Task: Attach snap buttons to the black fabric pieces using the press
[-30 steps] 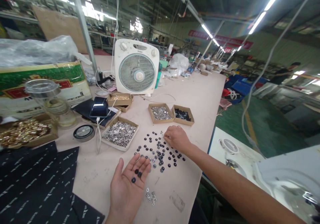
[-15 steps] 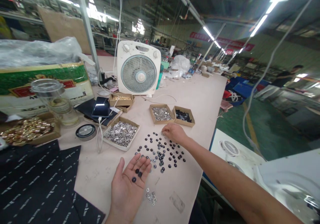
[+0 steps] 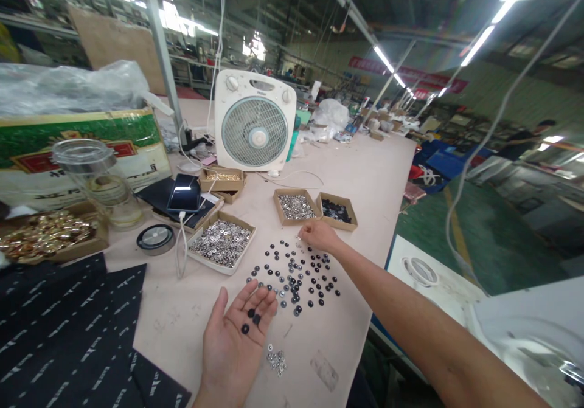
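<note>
My left hand (image 3: 237,341) is palm up near the table's front, fingers loosely cupped, with a few black snap caps (image 3: 245,329) resting in it. My right hand (image 3: 319,236) reaches in from the right, its thumb and fingertips pinched together just in front of a box of small silver snap parts (image 3: 295,207). What the pinch holds, if anything, is too small to make out. A few tiny silver pieces (image 3: 299,247) lie beneath those fingertips. Black and grey snap caps (image 3: 295,286) are scattered between the hands. A little pile of silver rings (image 3: 276,360) lies beside my left hand.
Another box of silver snaps (image 3: 221,242) stands left of the scattered caps, and a box of black parts (image 3: 336,211) behind my right hand. A fan (image 3: 255,122), a phone (image 3: 184,194) with a cable, a glass jar (image 3: 103,183) and printed black fabric (image 3: 68,335) surround them.
My right hand has shifted slightly, and more of the tiny silver pieces show below its fingertips. My left hand stays nearly still with the caps.
</note>
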`<action>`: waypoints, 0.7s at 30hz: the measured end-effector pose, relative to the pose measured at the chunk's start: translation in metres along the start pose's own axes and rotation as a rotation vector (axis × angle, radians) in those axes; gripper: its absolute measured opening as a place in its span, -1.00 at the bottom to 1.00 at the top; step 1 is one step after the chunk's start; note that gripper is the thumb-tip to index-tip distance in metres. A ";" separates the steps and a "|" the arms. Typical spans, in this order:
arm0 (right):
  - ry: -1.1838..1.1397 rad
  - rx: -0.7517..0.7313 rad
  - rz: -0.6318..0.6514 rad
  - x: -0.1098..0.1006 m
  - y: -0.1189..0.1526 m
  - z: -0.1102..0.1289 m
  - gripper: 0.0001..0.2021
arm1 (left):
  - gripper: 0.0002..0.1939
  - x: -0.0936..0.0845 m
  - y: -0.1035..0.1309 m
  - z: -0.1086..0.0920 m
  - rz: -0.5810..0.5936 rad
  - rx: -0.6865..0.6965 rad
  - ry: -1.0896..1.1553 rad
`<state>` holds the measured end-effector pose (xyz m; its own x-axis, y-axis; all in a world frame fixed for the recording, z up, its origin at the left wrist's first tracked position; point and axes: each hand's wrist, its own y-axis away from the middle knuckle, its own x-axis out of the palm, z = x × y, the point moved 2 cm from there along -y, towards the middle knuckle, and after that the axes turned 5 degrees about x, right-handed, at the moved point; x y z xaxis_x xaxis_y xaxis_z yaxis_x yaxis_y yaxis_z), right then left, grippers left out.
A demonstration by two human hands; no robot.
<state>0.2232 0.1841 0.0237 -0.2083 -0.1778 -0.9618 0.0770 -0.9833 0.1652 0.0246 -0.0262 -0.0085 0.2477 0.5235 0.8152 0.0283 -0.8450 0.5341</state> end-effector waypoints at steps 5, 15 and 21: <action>-0.024 0.008 0.006 0.000 -0.002 -0.001 -0.82 | -0.59 0.001 0.000 0.001 0.001 -0.008 -0.005; -0.114 -0.138 -0.007 -0.001 0.007 0.002 -0.83 | -0.58 0.000 0.001 0.000 -0.019 -0.008 -0.011; 0.043 -0.161 -0.008 0.000 0.002 0.012 -0.82 | -0.59 0.003 0.003 0.000 -0.033 -0.005 -0.009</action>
<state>0.2113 0.1815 0.0266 -0.1683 -0.1647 -0.9719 0.2310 -0.9651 0.1236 0.0255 -0.0269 -0.0050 0.2554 0.5498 0.7953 0.0319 -0.8269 0.5614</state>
